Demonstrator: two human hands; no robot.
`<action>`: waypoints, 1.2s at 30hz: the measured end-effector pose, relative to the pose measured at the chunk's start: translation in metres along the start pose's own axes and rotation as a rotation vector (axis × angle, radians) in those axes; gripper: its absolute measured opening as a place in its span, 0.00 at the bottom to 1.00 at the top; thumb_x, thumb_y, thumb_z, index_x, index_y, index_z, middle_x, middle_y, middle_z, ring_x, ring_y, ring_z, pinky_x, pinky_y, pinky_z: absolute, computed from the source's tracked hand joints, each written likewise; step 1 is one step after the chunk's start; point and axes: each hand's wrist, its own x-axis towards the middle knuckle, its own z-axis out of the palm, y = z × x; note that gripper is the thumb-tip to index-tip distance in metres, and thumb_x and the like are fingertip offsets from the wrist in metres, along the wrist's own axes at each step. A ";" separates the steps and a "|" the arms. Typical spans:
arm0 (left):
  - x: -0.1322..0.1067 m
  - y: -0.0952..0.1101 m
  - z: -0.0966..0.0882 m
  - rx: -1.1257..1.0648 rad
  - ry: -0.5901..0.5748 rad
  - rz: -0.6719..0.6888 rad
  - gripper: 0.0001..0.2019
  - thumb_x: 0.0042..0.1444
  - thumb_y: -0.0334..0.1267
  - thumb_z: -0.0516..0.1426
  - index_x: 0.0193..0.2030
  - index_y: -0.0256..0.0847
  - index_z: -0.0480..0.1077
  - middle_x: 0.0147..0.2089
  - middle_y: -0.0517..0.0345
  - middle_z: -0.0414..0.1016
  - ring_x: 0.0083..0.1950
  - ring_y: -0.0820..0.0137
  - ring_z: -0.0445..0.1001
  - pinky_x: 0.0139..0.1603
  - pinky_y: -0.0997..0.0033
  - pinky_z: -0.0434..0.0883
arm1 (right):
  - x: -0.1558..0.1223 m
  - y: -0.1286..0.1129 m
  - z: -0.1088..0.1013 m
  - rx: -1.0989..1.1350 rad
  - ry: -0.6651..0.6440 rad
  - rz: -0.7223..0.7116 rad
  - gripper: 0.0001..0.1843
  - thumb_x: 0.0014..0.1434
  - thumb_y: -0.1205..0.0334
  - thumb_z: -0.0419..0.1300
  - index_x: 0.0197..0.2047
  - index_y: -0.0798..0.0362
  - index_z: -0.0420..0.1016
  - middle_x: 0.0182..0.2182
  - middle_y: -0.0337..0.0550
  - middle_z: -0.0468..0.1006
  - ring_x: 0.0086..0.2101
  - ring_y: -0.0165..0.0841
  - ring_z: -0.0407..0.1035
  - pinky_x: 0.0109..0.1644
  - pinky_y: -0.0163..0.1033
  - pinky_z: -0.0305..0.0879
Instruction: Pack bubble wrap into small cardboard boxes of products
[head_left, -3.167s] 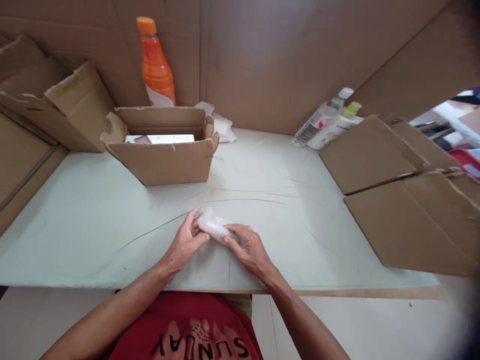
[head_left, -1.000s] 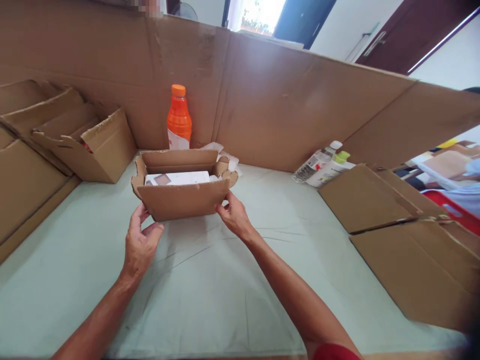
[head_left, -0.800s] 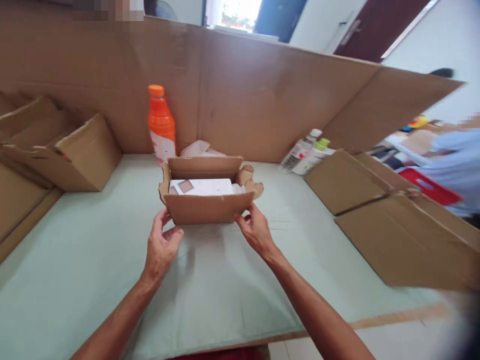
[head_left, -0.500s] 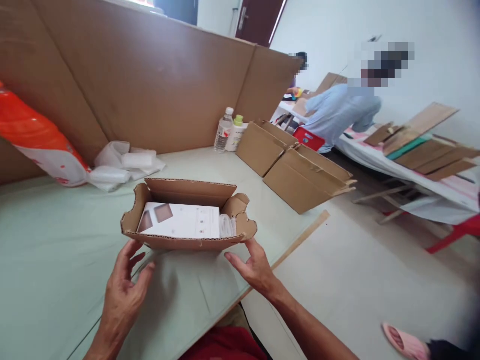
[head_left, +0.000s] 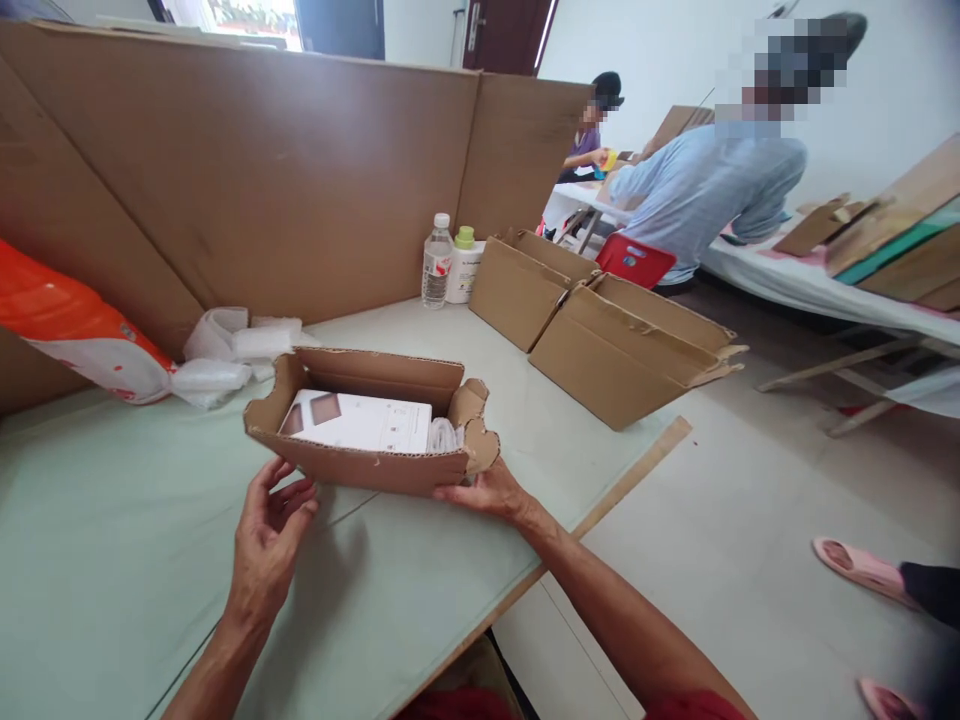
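Observation:
In front of me on the table stands an open cardboard box (head_left: 375, 472), its flaps up. Inside lie a white printed box (head_left: 367, 420) and, at its right end, a clear plastic-wrapped bundle (head_left: 445, 436) I cannot make out fully. My right hand (head_left: 491, 490) grips the cardboard box's lower right corner, thumb along the front wall, the other fingers mostly hidden behind. At the lower left corner is my left hand (head_left: 274, 515), loosely curved, thumb and fingers apart. Its fingertips are close to the cardboard; whether they touch I cannot tell.
Two open cardboard boxes (head_left: 615, 350) stand at the right. Behind are a water bottle (head_left: 436, 265), a white bottle with a green cap (head_left: 465, 270) and a cardboard screen (head_left: 315, 180). Foam wrap (head_left: 217, 350) and an orange-white bag (head_left: 90, 330) lie left. Two people sit beyond.
My right hand has closed onto the box's lower right corner, its thumb now against the front wall. My left hand stays by the left corner. The camera view has shifted.

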 end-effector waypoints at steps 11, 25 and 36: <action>0.130 0.015 0.211 -0.166 -0.543 0.046 0.55 0.40 0.39 0.67 0.76 0.43 0.49 0.80 0.42 0.43 0.71 0.45 0.63 0.68 0.48 0.67 | 0.059 0.082 -0.088 -0.144 0.463 0.150 0.52 0.46 0.42 0.73 0.68 0.49 0.58 0.61 0.56 0.71 0.57 0.50 0.70 0.60 0.58 0.69; 0.212 0.014 0.312 -0.158 -0.721 0.099 0.48 0.39 0.38 0.62 0.72 0.40 0.57 0.74 0.45 0.58 0.61 0.52 0.71 0.62 0.52 0.69 | 0.084 0.156 -0.095 -0.126 0.505 0.278 0.51 0.55 0.42 0.67 0.73 0.57 0.54 0.66 0.65 0.64 0.61 0.49 0.67 0.59 0.56 0.73; 0.195 0.000 0.312 0.107 -0.842 0.403 0.37 0.46 0.33 0.57 0.68 0.36 0.62 0.66 0.40 0.69 0.66 0.50 0.67 0.68 0.46 0.62 | 0.082 0.156 -0.106 -0.145 0.459 0.314 0.44 0.50 0.39 0.64 0.62 0.62 0.70 0.58 0.67 0.74 0.53 0.51 0.73 0.58 0.60 0.71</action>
